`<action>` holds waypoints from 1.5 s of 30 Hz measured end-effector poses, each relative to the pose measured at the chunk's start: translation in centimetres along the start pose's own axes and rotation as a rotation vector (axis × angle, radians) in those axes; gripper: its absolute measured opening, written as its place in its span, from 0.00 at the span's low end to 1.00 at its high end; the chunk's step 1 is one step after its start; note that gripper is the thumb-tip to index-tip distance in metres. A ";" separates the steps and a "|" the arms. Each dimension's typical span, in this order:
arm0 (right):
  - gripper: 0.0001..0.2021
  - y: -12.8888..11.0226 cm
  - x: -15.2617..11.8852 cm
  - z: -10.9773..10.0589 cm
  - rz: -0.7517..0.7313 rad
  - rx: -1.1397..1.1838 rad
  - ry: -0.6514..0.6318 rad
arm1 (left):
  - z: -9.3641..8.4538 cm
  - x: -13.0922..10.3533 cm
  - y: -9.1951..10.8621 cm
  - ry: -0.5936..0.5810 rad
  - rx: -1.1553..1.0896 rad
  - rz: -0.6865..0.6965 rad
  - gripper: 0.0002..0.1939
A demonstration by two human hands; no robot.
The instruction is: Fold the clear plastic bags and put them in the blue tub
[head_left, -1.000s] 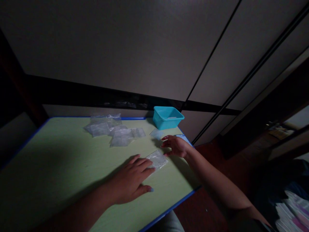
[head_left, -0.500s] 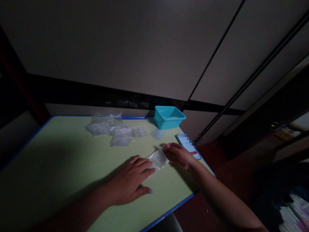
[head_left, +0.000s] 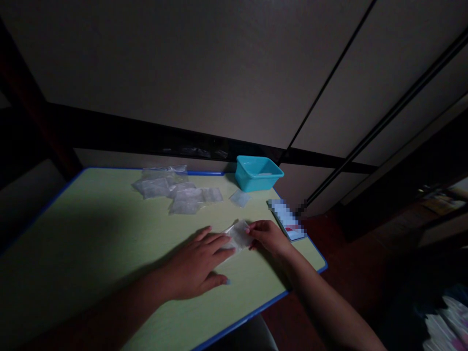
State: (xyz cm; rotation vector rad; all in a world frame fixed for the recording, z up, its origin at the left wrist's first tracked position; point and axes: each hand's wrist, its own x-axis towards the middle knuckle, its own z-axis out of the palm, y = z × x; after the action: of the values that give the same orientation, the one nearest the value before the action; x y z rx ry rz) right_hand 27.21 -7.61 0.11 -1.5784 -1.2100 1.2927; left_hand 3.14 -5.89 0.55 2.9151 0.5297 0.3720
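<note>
A tub [head_left: 253, 184] holds something pale [head_left: 264, 174]; left hand [head_left: 197, 267] spread, right hand [head_left: 269, 239] pinching a bag [head_left: 239, 235].

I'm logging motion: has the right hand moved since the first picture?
Yes: the right hand moved nearer the person, away from the turquoise basket, to the clear packet.

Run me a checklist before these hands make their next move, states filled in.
1. Left hand resting on the plastic bag: ok, fingers spread over its left end.
2. Right hand at the bag's opposite end: ok, fingertips there.
3. Right hand's pinch firm: cannot tell.
4. Turquoise bin upright: ok, at the far edge.
5. Loose bag pile apart from both hands: ok.
6. Phone screen readable: not ok, pixelated.
</note>
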 end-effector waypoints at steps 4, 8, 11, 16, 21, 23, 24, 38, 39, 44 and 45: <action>0.16 0.4 -0.1 0.4 -0.082 -0.120 0.053 | 0.0 0.1 -0.1 -0.024 0.014 0.001 0.28; 0.13 0.5 -0.3 0.8 -0.184 -0.226 0.125 | 0.0 0.0 -0.1 -0.045 0.026 -0.005 0.28; 0.11 0.3 -0.7 1.3 -0.248 -0.293 0.180 | 0.0 0.0 -0.1 -0.038 0.017 0.001 0.28; 0.09 0.0 -1.7 2.3 -0.398 -0.395 0.255 | 0.0 0.0 0.0 -0.023 0.024 0.007 0.28; 0.21 0.7 -2.9 2.4 -0.471 -0.589 0.148 | 0.4 -0.1 0.0 0.029 0.010 0.011 0.28; 0.30 0.9 -3.3 2.3 -0.433 -0.690 0.088 | 0.5 -0.1 -0.1 0.048 0.004 0.013 0.28; 0.31 0.9 -3.4 2.3 -0.424 -0.736 0.059 | 0.6 -0.2 -0.1 0.056 -0.003 0.011 0.27; 0.23 0.4 -3.0 4.0 -0.372 -0.696 -0.019 | 0.3 0.0 0.0 0.052 -0.021 0.007 0.23; 0.24 0.4 -3.0 4.1 -0.379 -0.694 -0.032 | 0.3 0.0 0.0 0.058 -0.024 0.007 0.22; 0.27 0.4 -3.1 4.3 -0.424 -0.716 -0.041 | 0.6 -0.1 -0.1 0.061 -0.009 0.011 0.23; 0.27 0.4 -3.1 4.3 -0.430 -0.719 -0.035 | 0.7 -0.2 -0.1 0.069 -0.004 0.013 0.24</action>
State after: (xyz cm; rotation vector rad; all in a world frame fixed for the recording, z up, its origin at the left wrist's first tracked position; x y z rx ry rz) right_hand 22.97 -10.78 -0.37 -1.6199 -2.0507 0.6300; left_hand 3.13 -5.91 -0.17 2.9127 0.5190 0.4766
